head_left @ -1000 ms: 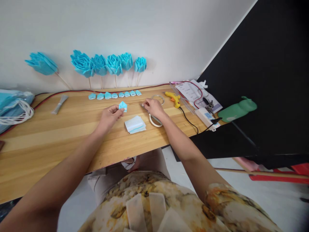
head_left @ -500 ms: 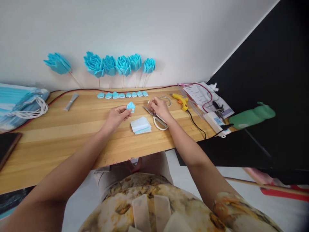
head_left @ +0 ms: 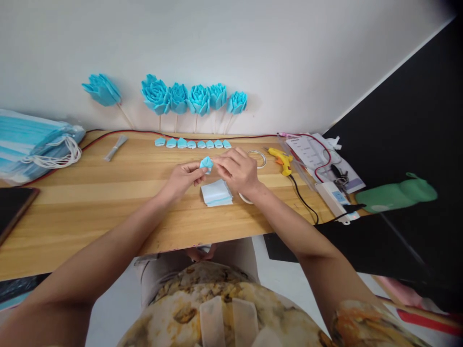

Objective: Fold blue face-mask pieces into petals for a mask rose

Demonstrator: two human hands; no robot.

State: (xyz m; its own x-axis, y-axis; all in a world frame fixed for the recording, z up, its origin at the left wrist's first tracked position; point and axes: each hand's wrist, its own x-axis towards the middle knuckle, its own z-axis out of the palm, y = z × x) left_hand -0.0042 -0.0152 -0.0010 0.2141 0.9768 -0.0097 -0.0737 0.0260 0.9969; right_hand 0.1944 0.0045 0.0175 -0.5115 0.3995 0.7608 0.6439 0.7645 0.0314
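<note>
Between the thumb and fingers of my left hand is a small folded piece of light-blue mask fabric with a pointed top. My right hand is closed in a pinch at the right edge of this piece; what its fingertips hold, if anything, is hidden. Below the hands lies a stack of pale blue-white fabric squares. A pair of scissors with a white handle is mostly covered by my right hand. Behind the hands, several folded blue petals stand in a row.
Several blue fabric flowers on sticks lean against the wall. At right are a tape roll, yellow glue gun, papers, power strip and green bottle. Bagged masks and a dark tablet-like object lie left.
My right hand has moved left from above the scissors to the folded piece in my left hand. The small white bit at its fingertips no longer shows. The view has shifted slightly.
</note>
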